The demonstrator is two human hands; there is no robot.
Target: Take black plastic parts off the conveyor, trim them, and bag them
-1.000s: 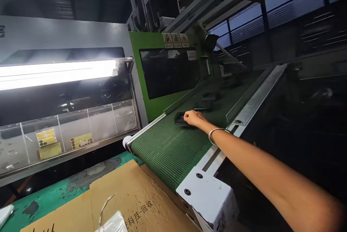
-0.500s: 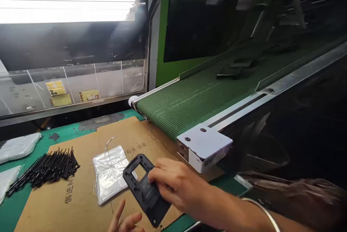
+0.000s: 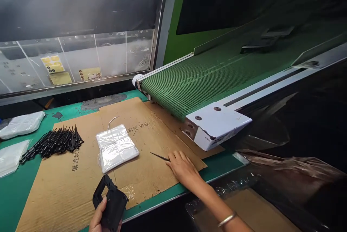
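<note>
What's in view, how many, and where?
Table: one, green, foreground
Cardboard: count unclear, brown, on table
Stick heap: uncountable, black, left
Tied bundle: one, whitish, on cardboard
Plastic packs: two, white, far left
Conveyor: one, green, right
Belt parts: at least two, black, upper right
Label sheets: three, yellow, background
Crinkled plastic: uncountable, brownish, lower right
Framed part: one, black, bottom
Loose stick: one, black, on cardboard
Bracelet: one, silver, right wrist
Left hand: one, bottom, holding framed part
Right hand: one, on cardboard, touching loose stick

Brown cardboard (image 3: 88, 168) on green table (image 3: 12, 195)
</note>
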